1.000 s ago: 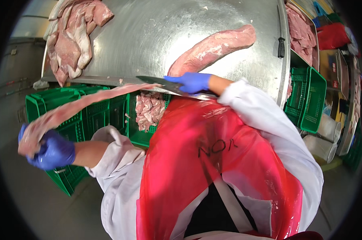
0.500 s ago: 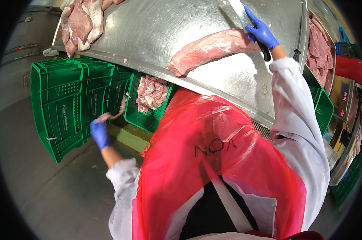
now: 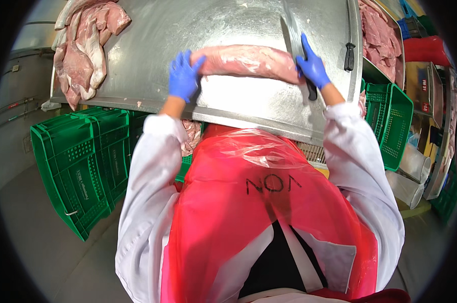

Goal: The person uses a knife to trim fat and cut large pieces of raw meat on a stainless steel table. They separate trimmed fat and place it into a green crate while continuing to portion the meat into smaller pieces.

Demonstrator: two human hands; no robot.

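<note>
A long pale pink loin of meat [image 3: 248, 61] lies crosswise on the steel worktable. My left hand [image 3: 184, 76], in a blue glove, is at its left end with fingers stretched and apart, the thumb against the meat. At the other end, my gloved right hand [image 3: 313, 68] is closed round a knife [image 3: 313, 92]. The black handle points back toward me, while the long blade stretches away over the table beside the loin's right end. Part of the handle is hidden under the fingers.
Large meat cuts [image 3: 79, 55] lie at the table's far left. A second knife [image 3: 349, 56] rests near the right edge, beside a tray of meat slices [image 3: 380, 43]. Green crates [image 3: 82, 166] stand at left, another green crate [image 3: 390, 123] at right. My left sleeve partly covers trimmings [image 3: 190, 137].
My left hand has risen from beside the green crates to the loin's left end; the meat strip it held is gone from it. My right hand still holds the knife. The view has shifted and turned.
</note>
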